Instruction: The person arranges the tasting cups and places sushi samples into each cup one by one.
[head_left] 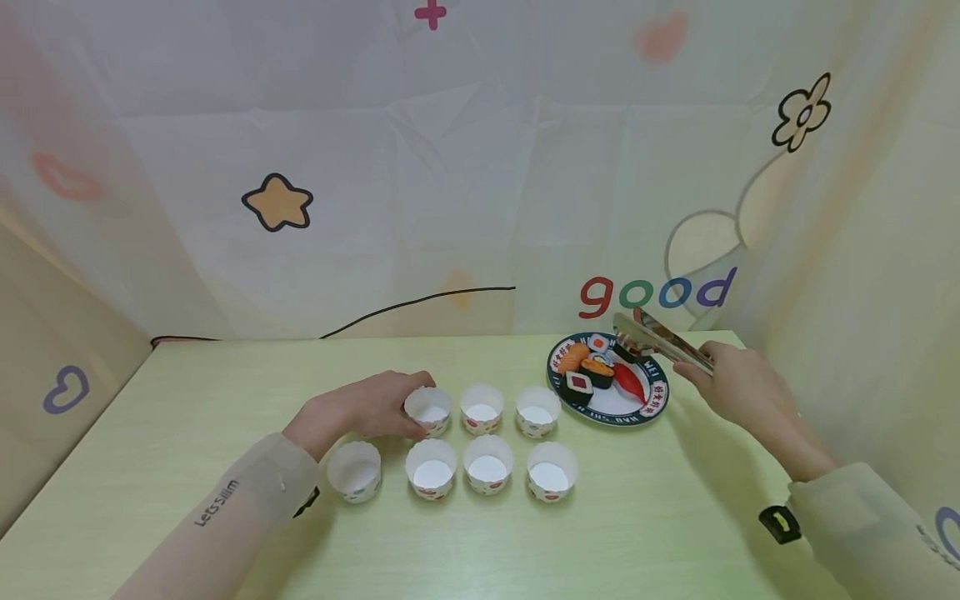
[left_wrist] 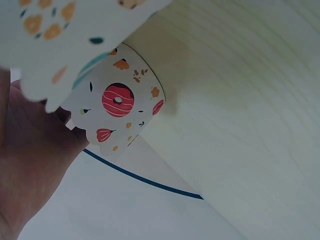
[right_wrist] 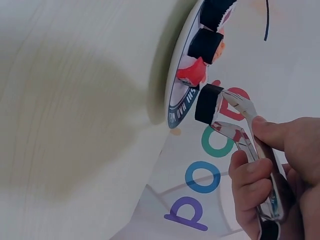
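Note:
My left hand [head_left: 375, 404] holds the left cup of the back row, a white paper baking cup [head_left: 429, 408] with a scalloped rim, thumb at the near side and fingers behind. Printed donuts and flowers show on a cup [left_wrist: 117, 100] in the left wrist view. My right hand [head_left: 742, 392] grips metal tongs [head_left: 678, 343] over the right side of a round plate [head_left: 651, 410]. Between the tong tips is a black-wrapped sushi roll [right_wrist: 207, 104]. On the plate lie toy-like sushi pieces, among them a red piece [head_left: 628, 382], an orange-topped roll [head_left: 597, 372] and a dark roll [head_left: 577, 387].
Several more white cups stand in two rows left of the plate, such as the front left cup [head_left: 354, 472] and the front right cup [head_left: 551, 472]. A printed curtain [head_left: 450, 192] hangs behind the pale wood table [head_left: 225, 392].

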